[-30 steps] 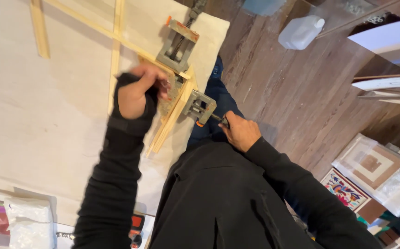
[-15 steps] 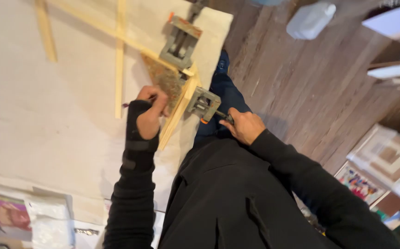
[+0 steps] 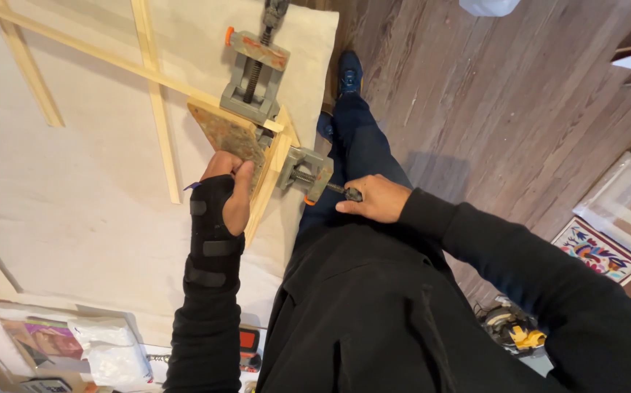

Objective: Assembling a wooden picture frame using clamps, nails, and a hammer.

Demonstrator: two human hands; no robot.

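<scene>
Near the middle of the frame, a wooden stretcher frame [image 3: 157,109] made of pale strips lies on a cream work surface [image 3: 75,211], with its corner held in a grey metal corner clamp [image 3: 257,109] that sits on a worn, rust-stained base plate [image 3: 229,137]. 2 screw vises belong to this clamp: one points toward the top of the frame, with an orange-tipped bar, and the other [image 3: 308,173] points to the right, past the table edge.

The left hand [image 3: 226,185], wrapped in a black wrist brace [image 3: 210,244], rests curled against the lower edge of the base plate and the wooden strip beside it; whether it actually grips anything cannot be told. The right hand [image 3: 375,199] is closed around the black handle [image 3: 344,191] of the right-pointing vise screw, just right of centre.

Below the hands, the person's black top fills the lower middle of the frame, with dark trousers and blue shoes [image 3: 349,73] standing on the grey-brown plank floor [image 3: 490,109]. At far right, framed pictures [image 3: 624,211] lean near a colourful embroidered print [image 3: 597,251]. At lower right a yellow-and-black power tool [image 3: 512,331] sits on the floor.
</scene>
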